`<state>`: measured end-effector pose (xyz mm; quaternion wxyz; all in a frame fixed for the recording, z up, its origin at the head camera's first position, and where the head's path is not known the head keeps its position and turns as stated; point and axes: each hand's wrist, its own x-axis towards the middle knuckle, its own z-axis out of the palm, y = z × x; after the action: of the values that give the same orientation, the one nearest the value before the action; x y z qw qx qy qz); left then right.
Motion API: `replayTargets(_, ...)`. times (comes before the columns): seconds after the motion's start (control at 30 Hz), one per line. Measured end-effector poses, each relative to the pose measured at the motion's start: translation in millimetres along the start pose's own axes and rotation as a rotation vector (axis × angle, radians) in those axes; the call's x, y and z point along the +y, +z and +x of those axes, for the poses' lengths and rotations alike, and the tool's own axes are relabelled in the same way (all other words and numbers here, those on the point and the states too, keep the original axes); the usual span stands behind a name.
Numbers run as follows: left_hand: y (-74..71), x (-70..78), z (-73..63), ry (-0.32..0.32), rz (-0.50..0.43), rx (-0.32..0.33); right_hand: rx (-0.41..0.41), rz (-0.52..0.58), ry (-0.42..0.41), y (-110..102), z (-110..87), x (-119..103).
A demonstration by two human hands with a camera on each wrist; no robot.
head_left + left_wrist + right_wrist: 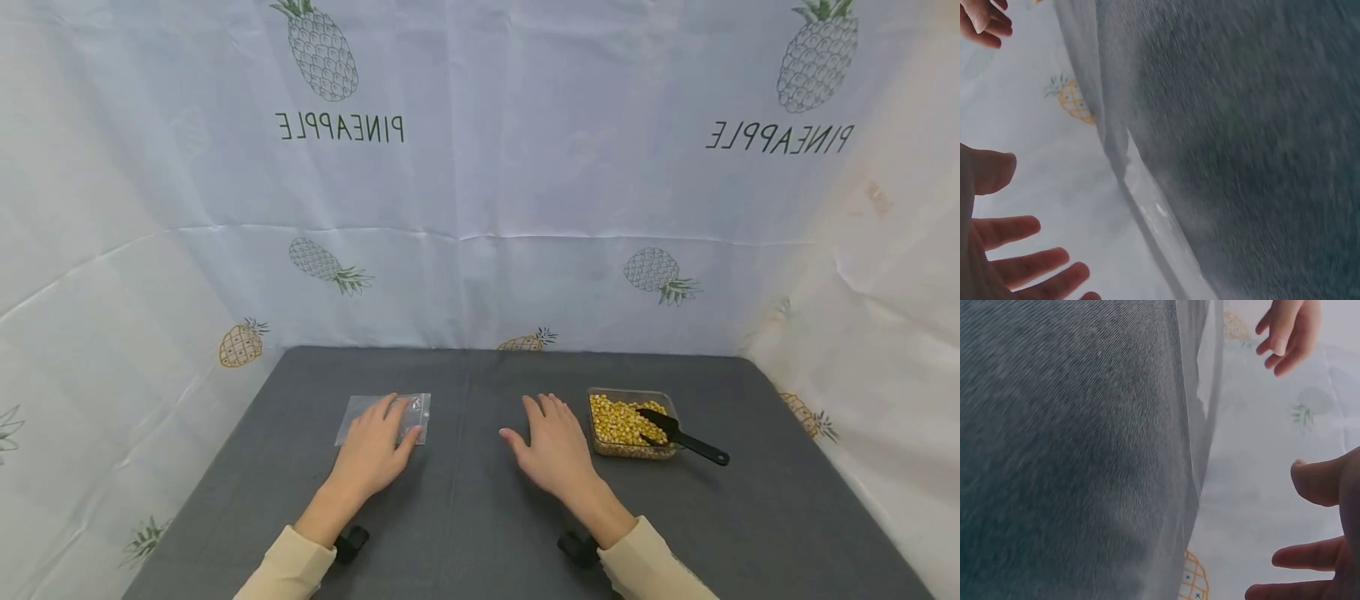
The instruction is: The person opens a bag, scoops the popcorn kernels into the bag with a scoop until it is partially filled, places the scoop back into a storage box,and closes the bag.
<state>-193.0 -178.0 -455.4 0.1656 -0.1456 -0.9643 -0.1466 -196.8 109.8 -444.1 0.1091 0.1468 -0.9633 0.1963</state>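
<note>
My left hand (372, 446) hovers over a flat, clear zip bag (362, 407) on the grey table, its fingers spread and holding nothing. In the left wrist view the bag (1160, 215) lies beyond the fingertips, apart from them. My right hand (557, 448) is raised above the table, left of a clear rectangular container (633, 452) of yellow corn kernels (618, 419). Its fingers are loosely extended with nothing in them. A black scoop (693, 443) rests in the corn, its handle sticking out over the container's right side.
The dark grey table (465, 533) runs back to a white curtain (465, 183) printed with pineapples. Curtain also hangs along the left and right sides. Black wrist straps (351, 543) sit under both forearms.
</note>
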Motion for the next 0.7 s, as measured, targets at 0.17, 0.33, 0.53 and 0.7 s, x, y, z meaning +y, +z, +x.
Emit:
replayTargets(0.17, -2.1, -10.2, 1.1, -0.005, 0.006, 0.031, 0.026, 0.047, -0.003, 8, 7.9, -9)
replayTargets(0.33, -2.4, -21.3, 1.3, -0.028, 0.004, 0.022, 0.023, 0.096, 0.008, 16, 18.0, -17)
replayTargets(0.53, -4.8, -37.4, 2.4, -0.087, -0.027, 0.021, -0.035, 0.175, 0.029, 26, 28.8, -28)
replayTargets(0.7, -7.1, -50.0, 4.5, -0.116, -0.028, 0.025, -0.083, 0.253, 0.034, 29, 38.5, -36)
